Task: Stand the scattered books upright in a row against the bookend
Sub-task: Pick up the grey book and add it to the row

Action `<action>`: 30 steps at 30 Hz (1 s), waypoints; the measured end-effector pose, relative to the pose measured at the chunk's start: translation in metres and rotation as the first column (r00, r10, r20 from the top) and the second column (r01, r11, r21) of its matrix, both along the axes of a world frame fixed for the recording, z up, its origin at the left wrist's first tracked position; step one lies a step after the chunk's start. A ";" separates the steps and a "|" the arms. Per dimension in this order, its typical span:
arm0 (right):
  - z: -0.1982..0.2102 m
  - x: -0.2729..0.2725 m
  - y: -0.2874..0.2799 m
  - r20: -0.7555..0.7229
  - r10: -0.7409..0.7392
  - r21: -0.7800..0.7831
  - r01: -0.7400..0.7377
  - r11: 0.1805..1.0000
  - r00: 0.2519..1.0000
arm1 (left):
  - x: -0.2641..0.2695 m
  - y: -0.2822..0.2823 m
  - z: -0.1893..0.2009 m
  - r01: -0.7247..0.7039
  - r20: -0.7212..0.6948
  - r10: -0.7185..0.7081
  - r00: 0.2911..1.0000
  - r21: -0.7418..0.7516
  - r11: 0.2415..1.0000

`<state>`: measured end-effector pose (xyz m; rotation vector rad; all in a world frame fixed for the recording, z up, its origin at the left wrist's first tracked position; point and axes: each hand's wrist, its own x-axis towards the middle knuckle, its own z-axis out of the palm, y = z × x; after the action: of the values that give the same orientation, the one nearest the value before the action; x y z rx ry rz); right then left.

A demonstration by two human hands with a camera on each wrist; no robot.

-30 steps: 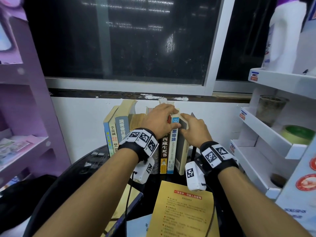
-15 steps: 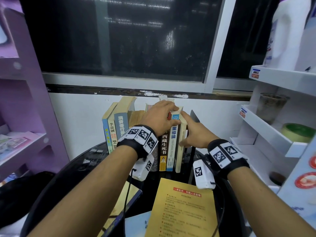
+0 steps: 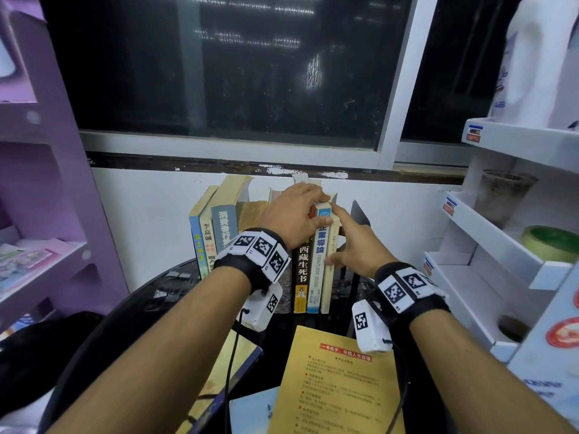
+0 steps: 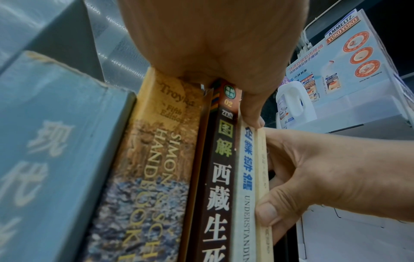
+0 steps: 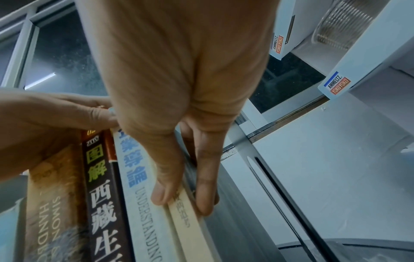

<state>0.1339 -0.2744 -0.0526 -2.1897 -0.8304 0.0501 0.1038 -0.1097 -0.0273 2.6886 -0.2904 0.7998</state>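
Several books stand upright in a row on a black round table [image 3: 150, 311] against the white wall. My left hand [image 3: 294, 214] lies over the tops of the brown book [image 3: 301, 270] and the white-and-blue book [image 3: 316, 277], thumb [image 4: 253, 113] on the white spine. My right hand [image 3: 354, 249] pinches the thin cream book [image 3: 327, 289] at the row's right end, its thumb [image 5: 161, 195] on the spine and a finger [image 5: 205, 203] on the right cover. The black bookend [image 3: 360, 214] stands just right of that book, partly hidden behind my right hand.
A yellow book [image 3: 335, 386], a blue-edged book [image 3: 225, 371] and a pale blue book [image 3: 253, 411] lie flat near the table's front. White shelves [image 3: 501, 245] stand close on the right, purple shelves [image 3: 47, 261] on the left. Small black clips [image 3: 169, 286] lie beside the row.
My right hand has slid down from the top of the cream book to its side and spine. That book has gone from leaning right to standing straight against the row. The left hand stayed on top.
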 end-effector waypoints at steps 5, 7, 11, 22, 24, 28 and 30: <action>-0.003 0.005 -0.001 0.012 -0.004 0.016 0.004 1.000 1.000 | 0.000 0.001 0.000 -0.001 0.004 0.001 1.000 0.004 1.000; -0.004 0.006 -0.001 0.020 0.000 0.012 0.000 1.000 1.000 | 0.001 0.001 -0.001 0.003 0.015 -0.004 1.000 0.013 1.000; -0.007 0.003 0.000 0.024 0.003 -0.041 -0.002 0.999 1.000 | 0.000 0.001 -0.001 0.005 0.027 -0.006 1.000 0.018 1.000; -0.015 -0.006 0.002 0.037 -0.059 -0.004 0.060 0.998 0.998 | -0.002 0.000 -0.002 -0.004 0.045 0.002 0.999 0.039 0.999; -0.014 -0.007 0.002 0.034 -0.066 -0.006 0.066 0.998 0.997 | -0.003 0.000 -0.003 -0.006 0.051 0.004 0.999 0.043 0.999; -0.015 -0.006 0.003 0.032 -0.075 -0.018 0.075 0.997 0.997 | -0.003 0.001 -0.002 -0.013 0.063 0.010 0.998 0.048 0.999; -0.015 -0.006 0.004 0.032 -0.079 -0.025 0.080 0.996 0.996 | -0.004 0.000 -0.002 -0.011 0.063 0.008 0.998 0.051 0.999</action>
<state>0.1280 -0.2707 -0.0676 -2.2512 -0.7628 -0.0118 0.0996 -0.1093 -0.0291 2.7181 -0.3176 0.8923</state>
